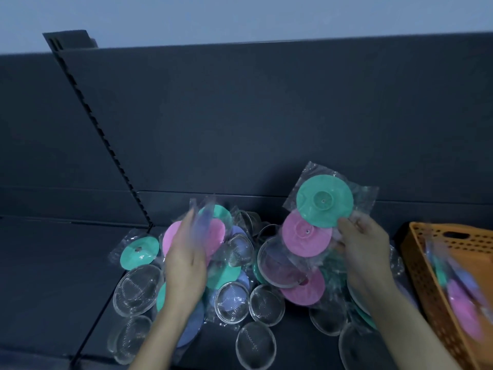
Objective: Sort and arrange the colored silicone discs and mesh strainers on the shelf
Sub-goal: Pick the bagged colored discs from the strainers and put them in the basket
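Observation:
My right hand point(365, 247) pinches a clear bag holding a green disc point(324, 200) above a pink disc point(306, 237), lifted over the pile. My left hand point(186, 260) grips a blurred clear bag with a pink disc point(170, 236) and a green disc point(220, 213) behind it. On the dark shelf point(53, 276) lie several bagged green, pink and purple discs and several clear-rimmed mesh strainers point(137, 289). One green disc point(138, 252) lies alone at the left of the pile. A large strainer point(277, 263) sits under the lifted bag.
An orange perforated basket point(440, 252) stands at the right with blurred bagged discs point(464, 305) inside. The dark back panel point(266, 116) rises behind the pile, with a slotted upright point(106, 137) at the left.

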Action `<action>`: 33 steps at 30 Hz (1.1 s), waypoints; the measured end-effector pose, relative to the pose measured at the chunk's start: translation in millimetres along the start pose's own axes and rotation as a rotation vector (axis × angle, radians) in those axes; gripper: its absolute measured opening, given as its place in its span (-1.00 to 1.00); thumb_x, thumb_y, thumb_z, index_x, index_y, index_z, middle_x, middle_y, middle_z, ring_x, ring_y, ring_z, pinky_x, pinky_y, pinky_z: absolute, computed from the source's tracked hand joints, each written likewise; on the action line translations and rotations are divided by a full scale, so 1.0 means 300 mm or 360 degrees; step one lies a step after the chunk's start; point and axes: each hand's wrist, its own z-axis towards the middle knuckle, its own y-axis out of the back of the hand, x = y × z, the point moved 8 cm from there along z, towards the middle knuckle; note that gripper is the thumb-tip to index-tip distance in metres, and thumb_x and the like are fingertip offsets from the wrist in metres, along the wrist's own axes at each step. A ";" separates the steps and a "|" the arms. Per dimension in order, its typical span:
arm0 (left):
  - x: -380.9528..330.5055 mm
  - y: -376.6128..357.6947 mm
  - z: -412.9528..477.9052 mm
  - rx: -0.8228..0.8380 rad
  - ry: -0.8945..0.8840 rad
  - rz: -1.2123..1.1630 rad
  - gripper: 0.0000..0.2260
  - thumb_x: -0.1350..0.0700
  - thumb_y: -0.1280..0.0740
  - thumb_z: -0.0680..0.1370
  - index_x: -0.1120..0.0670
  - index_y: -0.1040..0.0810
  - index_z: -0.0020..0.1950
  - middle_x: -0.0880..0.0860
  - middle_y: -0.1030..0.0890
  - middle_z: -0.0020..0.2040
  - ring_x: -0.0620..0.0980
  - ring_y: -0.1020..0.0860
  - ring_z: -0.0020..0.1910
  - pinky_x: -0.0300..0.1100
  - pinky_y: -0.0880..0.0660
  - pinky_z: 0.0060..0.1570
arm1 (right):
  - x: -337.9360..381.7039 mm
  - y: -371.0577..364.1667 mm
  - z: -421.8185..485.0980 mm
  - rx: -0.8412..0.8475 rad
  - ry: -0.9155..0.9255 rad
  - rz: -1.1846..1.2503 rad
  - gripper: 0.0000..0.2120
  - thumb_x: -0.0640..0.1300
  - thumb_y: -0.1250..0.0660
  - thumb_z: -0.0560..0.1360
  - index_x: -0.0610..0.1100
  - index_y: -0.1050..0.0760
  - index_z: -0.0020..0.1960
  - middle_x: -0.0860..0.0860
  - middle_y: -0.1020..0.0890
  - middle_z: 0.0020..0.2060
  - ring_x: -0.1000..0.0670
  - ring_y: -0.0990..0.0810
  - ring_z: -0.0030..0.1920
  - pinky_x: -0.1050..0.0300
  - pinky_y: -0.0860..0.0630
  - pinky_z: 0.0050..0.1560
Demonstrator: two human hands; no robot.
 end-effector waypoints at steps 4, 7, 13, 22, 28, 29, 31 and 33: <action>-0.115 -0.109 -0.034 0.0144 -0.0049 -0.0150 -0.37 0.44 -0.12 0.50 -0.16 -0.26 0.41 -0.10 -0.47 0.33 0.02 -0.49 0.23 0.05 -0.39 0.28 | 0.036 0.049 -0.025 -0.0004 0.0059 0.0088 -0.87 -0.29 -0.25 0.54 -0.23 -0.55 -0.13 -0.29 -0.61 -0.17 -0.13 -0.58 -0.18 -0.03 -0.53 -0.15; -0.193 -0.219 -0.058 0.0276 -0.0074 -0.0200 -0.38 0.46 -0.11 0.49 -0.20 -0.27 0.32 -0.13 -0.49 0.29 0.14 -0.48 0.22 0.11 -0.37 0.26 | 0.072 0.099 -0.049 -0.0041 0.0119 0.0131 -0.88 -0.30 -0.24 0.55 -0.27 -0.55 -0.10 -0.25 -0.63 -0.16 -0.11 -0.59 -0.18 0.00 -0.54 -0.18; -0.387 -0.436 -0.141 0.0661 -0.0239 -0.0414 -0.49 0.30 -0.13 0.51 -0.12 -0.34 0.39 -0.39 -0.40 0.27 -0.44 -0.39 0.21 -0.46 -0.34 0.19 | 0.139 0.257 -0.070 -0.0183 0.0324 0.0114 -0.84 -0.27 -0.27 0.53 -0.14 -0.56 -0.19 -0.03 -0.60 -0.35 0.00 -0.55 -0.31 0.14 -0.49 -0.34; -0.605 -0.814 -0.316 0.1150 -0.0413 -0.0594 -0.43 0.20 -0.21 0.37 -0.04 -0.38 0.40 -0.16 -0.50 0.30 -0.32 -0.43 0.26 -0.36 -0.39 0.24 | 0.185 0.605 -0.063 -0.0451 0.0435 0.0079 -0.89 -0.19 -0.30 0.48 -0.15 -0.59 -0.07 -0.30 -0.49 -0.28 -0.07 -0.45 -0.21 -0.14 -0.52 -0.09; -0.723 -1.011 -0.448 0.1408 -0.0925 -0.0452 -0.51 0.28 -0.21 0.53 0.03 -0.31 0.45 -0.06 -0.40 0.41 -0.19 -0.33 0.39 -0.20 -0.28 0.39 | 0.180 0.852 -0.061 -0.0705 0.0507 -0.0118 -0.92 -0.23 -0.31 0.52 -0.21 -0.55 -0.11 -0.45 -0.50 -0.12 -0.22 -0.51 -0.27 -0.20 -0.53 -0.14; -0.719 -1.028 -0.450 0.1416 -0.1025 -0.0360 -0.52 0.28 -0.20 0.56 0.05 -0.29 0.47 -0.03 -0.35 0.45 -0.17 -0.29 0.43 -0.20 -0.22 0.42 | 0.175 0.858 -0.054 -0.0711 0.0503 -0.0145 -0.89 -0.23 -0.30 0.53 -0.11 -0.60 -0.09 -0.39 -0.55 -0.13 -0.21 -0.56 -0.24 -0.25 -0.54 -0.10; -0.755 -1.149 -0.536 0.1524 -0.1257 -0.0150 -0.53 0.31 -0.16 0.57 0.10 -0.27 0.48 0.06 -0.32 0.47 -0.05 -0.24 0.47 -0.13 -0.17 0.46 | 0.159 0.985 -0.049 -0.0813 0.0469 -0.0258 -0.75 -0.25 -0.28 0.53 0.07 -0.62 -0.10 -0.27 -0.62 -0.16 -0.18 -0.62 -0.18 -0.27 -0.55 -0.05; -0.731 -1.193 -0.557 0.1474 -0.1538 0.0115 -0.52 0.28 -0.12 0.53 0.13 -0.28 0.47 0.16 -0.35 0.44 0.10 -0.26 0.46 0.05 -0.20 0.44 | 0.134 0.990 -0.040 -0.0777 0.0458 -0.0428 -0.69 -0.28 -0.27 0.53 0.12 -0.61 -0.12 -0.11 -0.67 -0.22 -0.14 -0.65 -0.15 -0.24 -0.58 -0.04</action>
